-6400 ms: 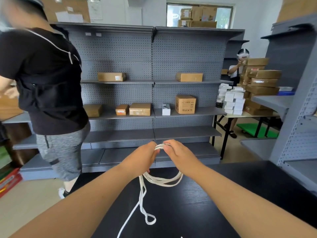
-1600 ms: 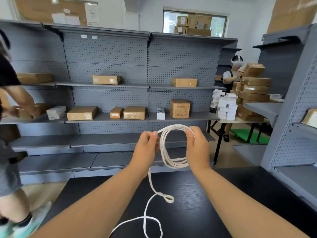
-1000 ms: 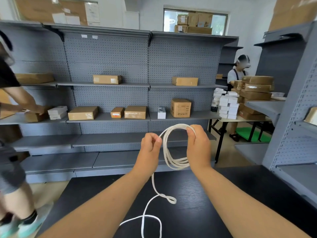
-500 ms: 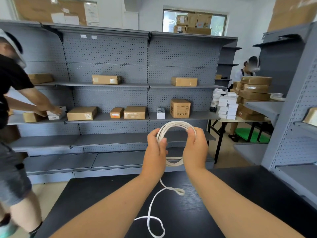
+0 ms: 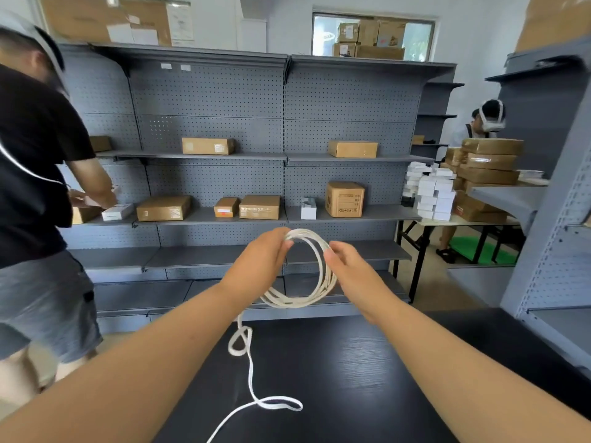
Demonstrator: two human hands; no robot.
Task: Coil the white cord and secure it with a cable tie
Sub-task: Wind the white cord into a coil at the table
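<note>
The white cord (image 5: 321, 273) hangs in several round loops above the black table (image 5: 351, 378). My left hand (image 5: 260, 260) pinches the loops at their top left. My right hand (image 5: 350, 266) touches the coil's right side, its fingers loose and partly spread against the loops. The cord's free tail (image 5: 249, 369) drops from under my left hand, makes a small twist and runs across the table toward the near edge. No cable tie is visible.
Grey pegboard shelving (image 5: 284, 161) with cardboard boxes stands beyond the table. A person in a black shirt (image 5: 32, 174) works at the shelves on the left. Another person (image 5: 486, 123) stands behind stacked boxes (image 5: 489, 167) at the right. A grey shelf unit (image 5: 556, 219) flanks the right side.
My hands have moved a little apart and the coil has widened between them. The tail on the table has shortened as cord went into the coil. The person on the left came closer.
</note>
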